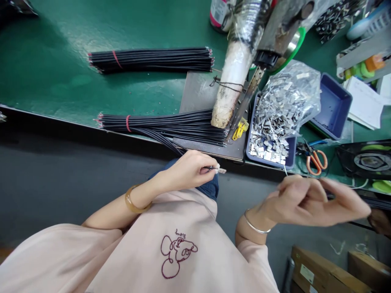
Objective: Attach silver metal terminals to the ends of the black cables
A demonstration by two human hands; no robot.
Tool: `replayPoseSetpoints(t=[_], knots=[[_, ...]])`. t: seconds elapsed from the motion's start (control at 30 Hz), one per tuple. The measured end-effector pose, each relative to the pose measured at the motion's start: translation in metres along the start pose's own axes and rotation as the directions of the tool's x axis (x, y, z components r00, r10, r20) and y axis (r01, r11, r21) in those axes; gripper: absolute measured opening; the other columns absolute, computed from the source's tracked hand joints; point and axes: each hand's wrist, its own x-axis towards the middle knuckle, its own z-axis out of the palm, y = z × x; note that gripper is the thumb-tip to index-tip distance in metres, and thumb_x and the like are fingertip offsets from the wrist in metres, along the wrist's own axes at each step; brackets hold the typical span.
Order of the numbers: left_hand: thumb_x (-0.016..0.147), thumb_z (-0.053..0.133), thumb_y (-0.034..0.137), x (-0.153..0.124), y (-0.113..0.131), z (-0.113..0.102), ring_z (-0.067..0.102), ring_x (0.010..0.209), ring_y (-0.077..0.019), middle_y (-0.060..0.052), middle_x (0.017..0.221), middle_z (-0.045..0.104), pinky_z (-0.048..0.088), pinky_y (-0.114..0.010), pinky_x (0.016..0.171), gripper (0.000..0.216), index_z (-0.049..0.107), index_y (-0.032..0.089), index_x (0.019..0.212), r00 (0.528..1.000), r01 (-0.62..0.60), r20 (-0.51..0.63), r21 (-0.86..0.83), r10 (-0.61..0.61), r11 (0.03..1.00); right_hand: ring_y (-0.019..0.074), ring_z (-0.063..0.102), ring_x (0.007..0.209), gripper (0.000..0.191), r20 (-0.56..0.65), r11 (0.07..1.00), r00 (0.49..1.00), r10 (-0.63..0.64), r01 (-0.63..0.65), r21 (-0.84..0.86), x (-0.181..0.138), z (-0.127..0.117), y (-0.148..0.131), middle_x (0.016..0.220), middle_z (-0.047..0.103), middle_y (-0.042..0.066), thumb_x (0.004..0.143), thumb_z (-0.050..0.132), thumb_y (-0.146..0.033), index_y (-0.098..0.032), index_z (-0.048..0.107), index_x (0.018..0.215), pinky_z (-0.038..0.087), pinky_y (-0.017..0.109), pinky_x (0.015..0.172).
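Note:
My left hand is closed in a pinch on a thin black wire with a small metal terminal on its tip, just below the bench edge. My right hand is smeared by motion at the right, fingers partly stretched out; a dark wire seems to run from it to the right. A bundle of black wires tied with a red band lies at the bench edge above my left hand. A blue tray holds several small metal terminals under a clear bag.
A second wire bundle lies farther back on the green bench. A taped press handle stands over a grey plate. An empty blue tray, orange scissors, a fan and cardboard boxes are at the right.

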Motion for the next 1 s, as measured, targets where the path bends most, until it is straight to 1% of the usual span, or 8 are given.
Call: replayPoseSetpoints(t=[0.07,0.13,0.23,0.37,0.53,0.7,0.83,1.0], knots=[[0.089,0.062,0.015,-0.005,-0.003,-0.001,0.056,0.061,-0.0093,-0.001,0.069,0.065,0.043,-0.022,0.061,0.013,0.074,0.013,0.087,0.997,-0.016,-0.074,-0.071,0.011,0.997,0.0106,0.059,0.050,0.014,-0.033,0.996,0.999,0.031,-0.034,-0.088,0.011,0.001,0.010,0.088,0.064,-0.001,0.096,0.061,-0.031,-0.029,0.060,0.109,0.046,0.028,0.046],[0.090,0.064,0.018,-0.005,-0.005,-0.004,0.063,0.070,-0.0116,-0.004,0.078,0.070,0.049,-0.023,0.067,0.012,0.074,0.012,0.090,0.977,-0.032,-0.212,-0.113,0.007,0.993,0.0168,0.066,0.059,0.009,0.128,0.958,0.979,0.158,-0.121,-0.259,0.022,0.003,0.027,0.073,0.064,-0.001,0.092,0.064,-0.032,-0.023,0.061,0.094,0.052,0.031,0.058],[0.093,0.063,0.017,0.004,-0.011,-0.008,0.062,0.078,-0.0156,-0.007,0.085,0.071,0.051,-0.029,0.075,0.013,0.073,0.013,0.087,0.912,-0.073,-0.395,0.118,0.114,0.990,0.0197,0.063,0.064,0.014,0.265,0.862,0.930,0.256,-0.096,-0.498,0.037,0.006,0.054,0.071,0.064,0.002,0.085,0.067,-0.031,-0.022,0.058,0.079,0.050,0.034,0.066],[0.097,0.054,0.017,0.022,-0.019,-0.008,0.056,0.086,-0.0231,-0.010,0.086,0.067,0.047,-0.037,0.078,0.022,0.071,0.014,0.083,0.925,-0.046,-0.279,0.592,0.259,0.805,0.0190,0.056,0.066,0.014,0.392,0.767,0.858,0.332,-0.003,-0.642,0.053,0.014,0.071,0.069,0.060,0.001,0.081,0.063,-0.027,-0.022,0.055,0.071,0.042,0.034,0.070],[0.097,0.048,0.011,0.029,-0.024,-0.003,0.056,0.089,-0.0254,-0.011,0.093,0.066,0.047,-0.037,0.080,0.021,0.066,0.013,0.089,0.957,-0.052,-0.160,0.726,0.241,0.686,0.0171,0.056,0.066,0.011,0.509,0.803,0.786,0.350,0.028,-0.596,0.064,0.025,0.073,0.067,0.059,0.000,0.074,0.062,-0.020,-0.022,0.054,0.066,0.038,0.032,0.071],[0.097,0.049,0.011,0.024,-0.026,0.000,0.055,0.085,-0.0249,-0.011,0.091,0.066,0.047,-0.036,0.079,0.020,0.066,0.012,0.086,0.940,-0.074,-0.183,0.714,0.288,0.696,0.0157,0.052,0.062,0.010,0.489,0.812,0.801,0.346,0.006,-0.584,0.061,0.025,0.075,0.063,0.057,-0.001,0.071,0.062,-0.021,-0.022,0.054,0.066,0.038,0.030,0.068],[0.099,0.049,0.013,0.011,-0.016,-0.006,0.053,0.079,-0.0209,-0.008,0.085,0.066,0.047,-0.032,0.077,0.024,0.066,0.014,0.082,0.905,-0.129,-0.251,0.608,0.344,0.784,0.0154,0.053,0.063,0.009,0.412,0.843,0.877,0.246,0.016,-0.537,0.051,0.020,0.075,0.066,0.057,-0.002,0.075,0.059,-0.021,-0.022,0.053,0.068,0.039,0.031,0.068],[0.098,0.055,0.016,-0.013,-0.010,-0.014,0.056,0.072,-0.0155,-0.004,0.079,0.064,0.047,-0.027,0.069,0.020,0.066,0.014,0.081,0.955,-0.134,-0.174,0.469,0.241,0.873,0.0134,0.052,0.060,0.010,0.258,0.902,0.958,0.127,-0.003,-0.432,0.039,0.012,0.065,0.071,0.059,-0.002,0.080,0.063,-0.022,-0.021,0.057,0.072,0.041,0.029,0.062]])
